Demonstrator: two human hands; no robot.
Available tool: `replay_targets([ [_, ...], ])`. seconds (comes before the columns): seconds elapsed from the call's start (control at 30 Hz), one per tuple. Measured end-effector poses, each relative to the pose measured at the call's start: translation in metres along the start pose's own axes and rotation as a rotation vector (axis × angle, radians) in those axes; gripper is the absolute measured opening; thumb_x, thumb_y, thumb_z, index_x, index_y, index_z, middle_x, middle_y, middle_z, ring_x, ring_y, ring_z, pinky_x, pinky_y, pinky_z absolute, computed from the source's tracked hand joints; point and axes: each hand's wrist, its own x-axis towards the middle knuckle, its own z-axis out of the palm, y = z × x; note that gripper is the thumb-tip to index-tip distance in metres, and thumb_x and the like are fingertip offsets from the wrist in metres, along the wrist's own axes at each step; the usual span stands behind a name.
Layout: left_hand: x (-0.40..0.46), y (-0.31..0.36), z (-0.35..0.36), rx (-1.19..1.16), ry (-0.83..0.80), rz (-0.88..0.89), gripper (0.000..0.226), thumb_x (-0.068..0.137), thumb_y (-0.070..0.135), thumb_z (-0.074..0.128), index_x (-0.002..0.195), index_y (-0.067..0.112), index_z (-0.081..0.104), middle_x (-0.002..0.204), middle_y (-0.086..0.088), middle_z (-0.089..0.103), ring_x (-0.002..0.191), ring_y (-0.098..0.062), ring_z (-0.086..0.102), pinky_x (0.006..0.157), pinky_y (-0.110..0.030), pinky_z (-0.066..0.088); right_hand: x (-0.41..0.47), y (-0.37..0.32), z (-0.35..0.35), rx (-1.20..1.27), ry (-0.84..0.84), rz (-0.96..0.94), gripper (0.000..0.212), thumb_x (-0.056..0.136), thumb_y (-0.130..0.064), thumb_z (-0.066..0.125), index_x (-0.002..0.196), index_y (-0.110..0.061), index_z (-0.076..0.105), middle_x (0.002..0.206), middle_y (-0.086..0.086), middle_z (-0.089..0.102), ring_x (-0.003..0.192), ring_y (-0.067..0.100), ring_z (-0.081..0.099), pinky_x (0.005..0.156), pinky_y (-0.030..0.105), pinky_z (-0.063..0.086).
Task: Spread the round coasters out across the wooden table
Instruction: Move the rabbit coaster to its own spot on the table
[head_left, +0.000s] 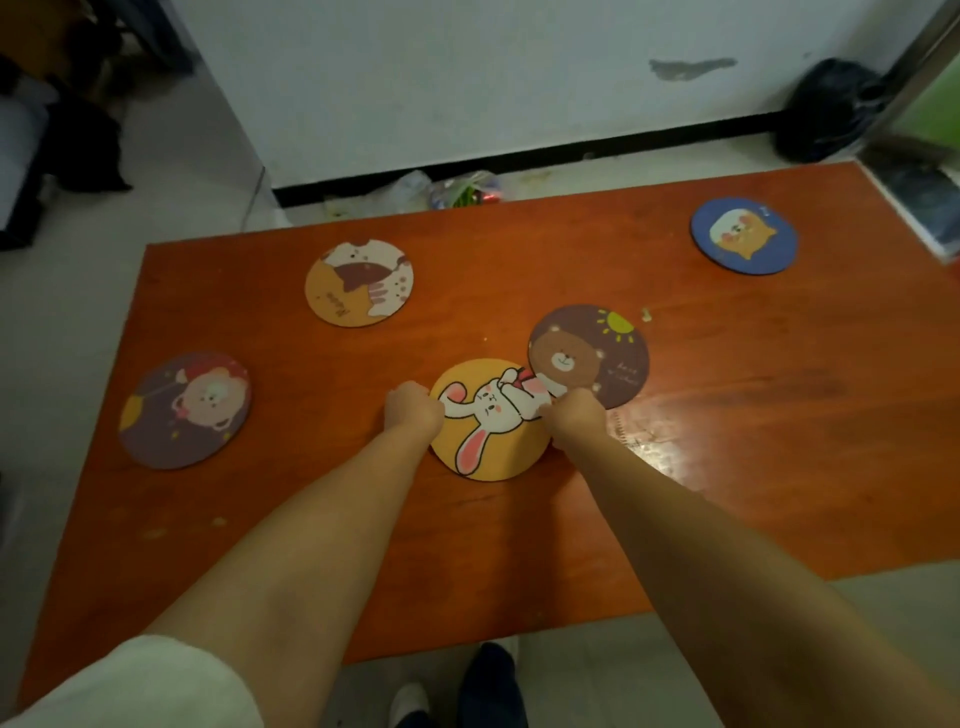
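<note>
Several round coasters lie on the orange-brown wooden table (753, 441). A yellow rabbit coaster (491, 431) sits at the centre, its upper right edge overlapped by a brown bear coaster (589, 356). My left hand (413, 413) grips the rabbit coaster's left rim. My right hand (574, 418) pinches its right rim, just below the bear coaster. A purple bear coaster (184, 410) lies at the left, an orange-and-white coaster (358, 283) at the back left, and a blue cat coaster (744, 235) at the far right corner.
The table's near edge runs above my feet (488, 680). Beyond the far edge are a white wall, plastic bags of litter (457, 189) on the floor and a black bag (831, 109) at the right. A small crumb (646, 314) lies beside the brown bear coaster.
</note>
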Motion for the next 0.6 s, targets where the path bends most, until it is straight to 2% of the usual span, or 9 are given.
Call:
replay_targets([
  [0.03, -0.002, -0.002, -0.002, -0.034, -0.006, 0.004, 0.019, 0.090, 0.008, 0.054, 0.087, -0.002, 0.070, 0.096, -0.023, 0.064, 0.086, -0.035, 0.061, 0.069, -0.039, 0.047, -0.001, -0.001, -0.002, -0.006, -0.010, -0.016, 0.043, 0.091, -0.012, 0.057, 0.053, -0.010, 0.036, 0.059, 0.011, 0.044, 0.072, 0.030, 0.049, 0.067, 0.040, 0.047],
  [0.07, -0.004, -0.003, -0.004, -0.074, -0.013, 0.001, 0.018, 0.090, 0.008, 0.055, 0.084, 0.000, 0.069, 0.091, -0.019, 0.063, 0.082, -0.033, 0.059, 0.065, -0.035, 0.043, -0.003, -0.001, -0.003, -0.010, -0.016, -0.037, 0.039, 0.090, -0.012, 0.057, 0.057, -0.010, 0.038, 0.063, 0.012, 0.045, 0.072, 0.029, 0.048, 0.072, 0.045, 0.051],
  [0.17, -0.013, -0.009, -0.011, -0.232, -0.021, -0.022, 0.008, 0.089, 0.009, 0.056, 0.086, 0.006, 0.063, 0.093, -0.015, 0.063, 0.086, -0.031, 0.059, 0.070, -0.034, 0.043, -0.013, -0.006, -0.005, -0.012, -0.015, -0.089, 0.018, 0.090, -0.016, 0.058, 0.079, -0.008, 0.046, 0.081, 0.015, 0.050, 0.075, 0.028, 0.048, 0.079, 0.047, 0.053],
  [0.23, -0.020, -0.012, -0.018, -0.351, -0.036, -0.035, 0.018, 0.089, 0.008, 0.055, 0.072, 0.014, 0.053, 0.091, -0.013, 0.060, 0.084, -0.028, 0.056, 0.072, -0.035, 0.045, -0.019, -0.009, -0.008, -0.011, -0.015, -0.116, 0.013, 0.090, -0.017, 0.059, 0.089, -0.007, 0.051, 0.084, 0.015, 0.053, 0.075, 0.028, 0.050, 0.081, 0.049, 0.054],
  [0.3, -0.027, -0.017, -0.029, -0.396, -0.043, -0.026, 0.028, 0.090, 0.008, 0.055, 0.066, 0.020, 0.046, 0.082, -0.008, 0.057, 0.083, -0.027, 0.054, 0.072, -0.035, 0.046, -0.028, -0.015, -0.011, -0.027, -0.013, -0.157, 0.013, 0.090, -0.018, 0.060, 0.095, -0.007, 0.054, 0.084, 0.013, 0.054, 0.076, 0.029, 0.051, 0.075, 0.045, 0.052],
  [0.37, -0.034, -0.024, -0.041, -0.408, -0.042, -0.009, 0.020, 0.091, 0.008, 0.054, 0.072, 0.016, 0.051, 0.073, -0.001, 0.052, 0.083, -0.026, 0.054, 0.069, -0.033, 0.048, -0.039, -0.019, -0.009, -0.035, -0.006, -0.187, 0.014, 0.090, -0.019, 0.062, 0.091, -0.008, 0.052, 0.085, 0.013, 0.055, 0.078, 0.031, 0.051, 0.071, 0.040, 0.048],
  [0.47, -0.045, -0.047, -0.059, -0.419, -0.037, 0.008, 0.006, 0.090, 0.007, 0.054, 0.085, 0.010, 0.054, 0.073, -0.002, 0.054, 0.080, -0.025, 0.054, 0.056, -0.028, 0.044, -0.060, -0.022, 0.005, -0.037, -0.016, -0.211, 0.015, 0.090, -0.018, 0.061, 0.084, -0.010, 0.050, 0.087, 0.020, 0.058, 0.081, 0.036, 0.057, 0.079, 0.049, 0.056],
  [0.53, -0.050, -0.069, -0.067, -0.422, -0.045, 0.006, 0.014, 0.090, 0.005, 0.054, 0.078, 0.011, 0.053, 0.081, -0.009, 0.057, 0.074, -0.024, 0.053, 0.057, -0.029, 0.043, -0.076, -0.021, 0.020, -0.026, -0.034, -0.211, 0.015, 0.088, -0.016, 0.060, 0.083, -0.007, 0.051, 0.090, 0.024, 0.060, 0.082, 0.037, 0.060, 0.084, 0.056, 0.055],
  [0.6, -0.055, -0.090, -0.072, -0.409, -0.048, -0.011, 0.008, 0.091, 0.005, 0.054, 0.084, 0.009, 0.054, 0.092, -0.013, 0.057, 0.078, -0.025, 0.054, 0.064, -0.033, 0.044, -0.090, -0.019, 0.037, -0.038, -0.050, -0.205, 0.017, 0.088, -0.018, 0.060, 0.091, -0.002, 0.056, 0.093, 0.024, 0.062, 0.084, 0.038, 0.062, 0.084, 0.055, 0.056],
])
